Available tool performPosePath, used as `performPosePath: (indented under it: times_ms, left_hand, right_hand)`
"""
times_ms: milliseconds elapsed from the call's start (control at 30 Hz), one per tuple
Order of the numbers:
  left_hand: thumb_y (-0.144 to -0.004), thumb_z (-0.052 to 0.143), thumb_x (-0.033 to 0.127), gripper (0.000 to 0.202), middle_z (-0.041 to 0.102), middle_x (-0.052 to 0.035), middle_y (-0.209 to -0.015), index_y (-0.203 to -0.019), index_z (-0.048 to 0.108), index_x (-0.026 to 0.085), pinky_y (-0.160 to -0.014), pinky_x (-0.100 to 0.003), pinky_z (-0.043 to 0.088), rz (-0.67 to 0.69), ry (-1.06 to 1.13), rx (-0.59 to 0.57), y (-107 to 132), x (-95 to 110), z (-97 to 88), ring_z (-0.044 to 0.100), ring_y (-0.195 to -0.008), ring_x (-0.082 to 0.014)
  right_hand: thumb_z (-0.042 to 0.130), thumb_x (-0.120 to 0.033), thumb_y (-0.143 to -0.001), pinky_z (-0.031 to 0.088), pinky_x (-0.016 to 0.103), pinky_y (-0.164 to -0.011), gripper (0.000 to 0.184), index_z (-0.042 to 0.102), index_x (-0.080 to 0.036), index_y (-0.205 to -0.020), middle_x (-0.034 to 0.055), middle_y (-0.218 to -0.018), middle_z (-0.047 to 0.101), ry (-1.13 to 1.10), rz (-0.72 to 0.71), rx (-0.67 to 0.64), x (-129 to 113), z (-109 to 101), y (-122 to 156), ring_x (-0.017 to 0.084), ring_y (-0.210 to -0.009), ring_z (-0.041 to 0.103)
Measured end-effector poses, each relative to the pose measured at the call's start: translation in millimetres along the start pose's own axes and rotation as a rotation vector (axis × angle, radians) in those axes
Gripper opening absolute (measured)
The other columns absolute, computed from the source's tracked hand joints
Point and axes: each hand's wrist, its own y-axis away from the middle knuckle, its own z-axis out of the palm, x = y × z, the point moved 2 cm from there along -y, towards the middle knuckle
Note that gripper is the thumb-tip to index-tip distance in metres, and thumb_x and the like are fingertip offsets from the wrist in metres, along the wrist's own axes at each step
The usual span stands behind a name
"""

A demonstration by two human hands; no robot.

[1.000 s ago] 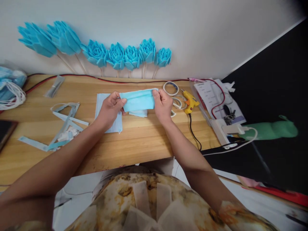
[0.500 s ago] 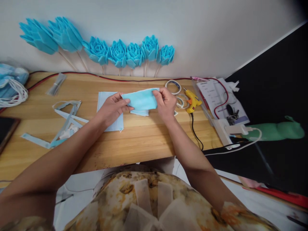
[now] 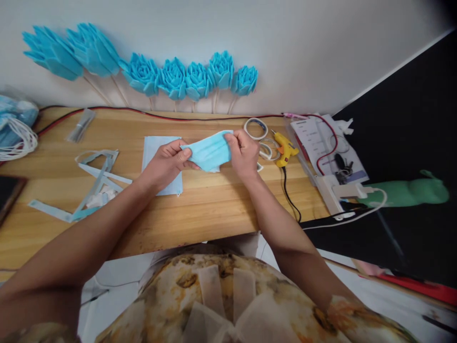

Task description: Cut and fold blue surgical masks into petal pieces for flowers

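Note:
Between my two hands a light blue face mask (image 3: 210,151) is held up off the table, pleated across its width. My left hand (image 3: 167,162) pinches its left end between thumb and fingers. At the other end my right hand (image 3: 244,151) grips the upper right corner, thumb in front. Beneath my left hand a pale blue flat sheet (image 3: 173,187) lies on the wooden table, partly covered by the hand. A small light blue piece (image 3: 215,169) shows just under the mask's lower edge; most of it is hidden.
Blue flowers on sticks (image 3: 174,78) lean along the wall. A yellow glue gun (image 3: 284,150) lies right of my hands, near tape rolls (image 3: 255,128). Cut blue strips (image 3: 101,176) lie at left. A power strip (image 3: 330,195) and a green bottle (image 3: 407,192) are at far right.
The mask has spread downward between my hands, its lower edge now dipping to a point and its pleats showing. My hands stay at its two ends.

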Motion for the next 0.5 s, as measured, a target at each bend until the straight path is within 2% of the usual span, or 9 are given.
performPosePath:
  times_ms: [133,233,367,500]
  left_hand:
    - [-0.072,0.091,0.044,0.034,0.073,-0.0008,-0.069,-0.076,0.07,0.017,-0.067,-0.03,0.062,0.008,0.01,-0.124,4.0,1.9,4.3,0.071,-0.062,-0.0152]
    - [-0.075,0.09,0.041,0.03,0.073,-0.0004,-0.07,-0.077,0.071,0.017,-0.067,-0.028,0.063,0.004,0.032,-0.159,3.5,0.2,2.2,0.072,-0.063,-0.0145]
    - [-0.074,0.091,0.039,0.032,0.07,0.0012,-0.069,-0.076,0.068,0.016,-0.068,-0.027,0.065,-0.02,0.071,-0.079,-1.3,-5.2,-3.9,0.07,-0.063,-0.0126]
    - [-0.069,0.093,0.041,0.036,0.072,0.0004,-0.077,-0.08,0.069,0.016,-0.066,-0.024,0.064,-0.015,0.096,0.044,-4.5,-8.4,-5.0,0.07,-0.064,-0.0114]
  right_hand:
    - [0.051,-0.054,-0.099,0.036,0.028,-0.064,0.045,0.052,-0.021,-0.068,-0.0033,-0.062,0.049,-0.016,-0.022,-0.067,-2.5,2.7,0.3,0.011,-0.062,0.046]
    - [0.054,-0.052,-0.098,0.036,0.027,-0.063,0.044,0.051,-0.021,-0.067,-0.004,-0.061,0.046,-0.066,0.001,-0.102,-1.8,2.9,0.0,0.01,-0.061,0.045]
    - [0.058,-0.053,-0.095,0.034,0.026,-0.059,0.042,0.054,-0.021,-0.068,-0.0051,-0.06,0.043,-0.142,0.074,-0.083,3.0,-0.6,-2.4,0.01,-0.06,0.042]
    - [0.059,-0.057,-0.093,0.033,0.026,-0.058,0.043,0.057,-0.021,-0.07,-0.0051,-0.061,0.043,-0.188,0.117,-0.033,5.1,-2.9,-5.2,0.009,-0.06,0.04]
